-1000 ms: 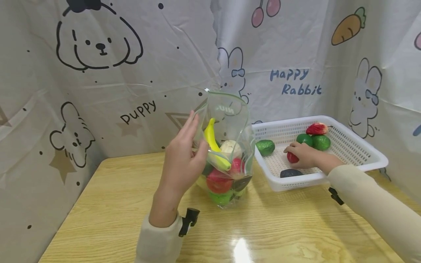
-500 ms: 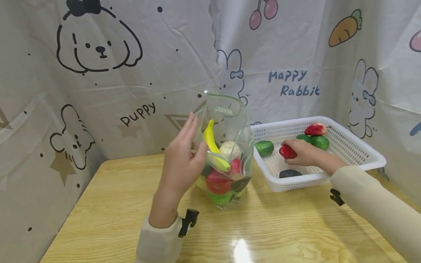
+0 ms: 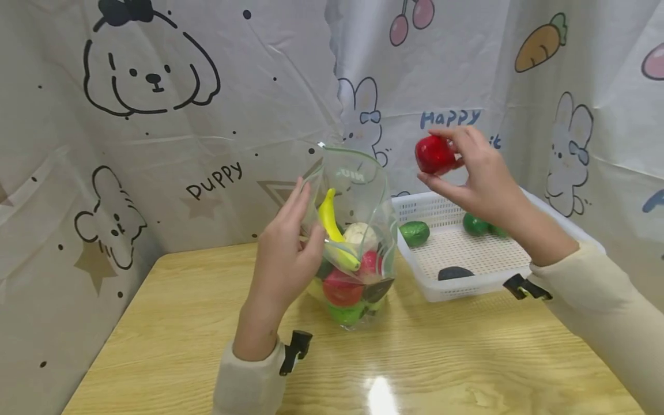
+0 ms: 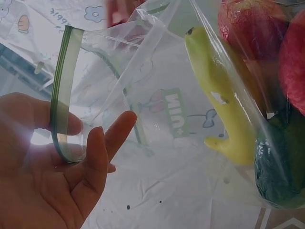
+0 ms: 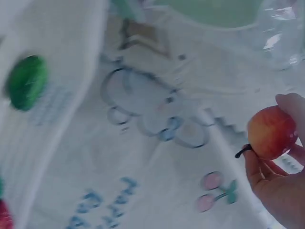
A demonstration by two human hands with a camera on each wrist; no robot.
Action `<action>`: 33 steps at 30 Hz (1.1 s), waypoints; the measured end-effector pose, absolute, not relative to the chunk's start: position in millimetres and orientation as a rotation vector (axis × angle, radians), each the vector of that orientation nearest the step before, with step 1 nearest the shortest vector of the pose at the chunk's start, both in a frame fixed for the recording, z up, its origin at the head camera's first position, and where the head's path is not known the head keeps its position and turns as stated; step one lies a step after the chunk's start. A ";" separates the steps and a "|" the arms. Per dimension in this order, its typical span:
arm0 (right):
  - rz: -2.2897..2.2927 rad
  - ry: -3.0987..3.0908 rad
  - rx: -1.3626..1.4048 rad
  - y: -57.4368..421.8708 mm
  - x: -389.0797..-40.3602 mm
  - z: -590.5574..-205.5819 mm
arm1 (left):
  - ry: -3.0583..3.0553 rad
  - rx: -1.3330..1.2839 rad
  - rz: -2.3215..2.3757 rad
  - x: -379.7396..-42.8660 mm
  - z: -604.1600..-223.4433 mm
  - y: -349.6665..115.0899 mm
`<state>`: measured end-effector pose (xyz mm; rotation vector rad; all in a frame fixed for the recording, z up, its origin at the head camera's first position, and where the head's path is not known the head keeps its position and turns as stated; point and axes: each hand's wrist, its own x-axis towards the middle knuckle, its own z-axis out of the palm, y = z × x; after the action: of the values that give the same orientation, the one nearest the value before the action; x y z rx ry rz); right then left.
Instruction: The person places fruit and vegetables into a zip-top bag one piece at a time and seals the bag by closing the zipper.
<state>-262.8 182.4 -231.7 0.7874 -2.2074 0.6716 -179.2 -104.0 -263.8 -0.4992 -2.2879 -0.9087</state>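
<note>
Bag [image 3: 363, 190] is clear plastic film, shiny and wrinkled; basket [image 3: 446, 291] is white perforated plastic. Red fruit [image 3: 434, 155] looks smooth and glossy, banana [image 3: 329, 213] smooth. Table [image 3: 197, 323] shows glossy wood grain; backdrop [image 3: 259, 115] is creased, cloth-like sheeting.

Cream long sleeves [image 3: 249, 380], angular black clip [image 3: 297, 350] at left cuff [image 3: 255, 362], another black clip [image 3: 525, 287] at right cuff [image 3: 562, 268]

Behind the left fingers [image 3: 294, 206] and right fingers [image 3: 463, 138] hangs a white cloth [image 3: 290, 115]. A big puppy face [image 3: 154, 86] is drawn up and left of the left fingers, with the word PUPPY [image 3: 214, 181] closer. A rabbit [image 3: 365, 112] is left of the right fingers, cherries [image 3: 399, 30] and a carrot [image 3: 538, 49] higher up. The wooden table [image 3: 171, 334] is below all fingers.
</note>
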 end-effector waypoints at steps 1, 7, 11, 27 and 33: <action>0.681 -2.159 0.812 175.1 -256.0 -223.1 | -2.286 -0.499 -0.908 -179.1 -264.0 -104.3; 0.699 -1.969 1.076 127.3 -220.1 -189.7 | -2.272 -0.497 -0.903 -178.6 -265.7 -106.1; 0.703 -1.943 1.236 103.9 -212.3 -186.8 | -2.271 -0.490 -0.893 -178.3 -266.9 -107.3; 0.421 -2.316 1.141 93.5 -224.1 -209.1 | -2.286 -0.483 -0.899 -177.7 -264.2 -106.3; 0.381 -2.311 1.150 94.7 -223.7 -212.0 | -2.284 -0.487 -0.903 -177.3 -263.2 -106.7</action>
<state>-223.7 94.7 -212.0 1.1500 -2.3114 0.3806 -177.3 -106.7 -263.2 -0.4865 -2.2839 -0.9033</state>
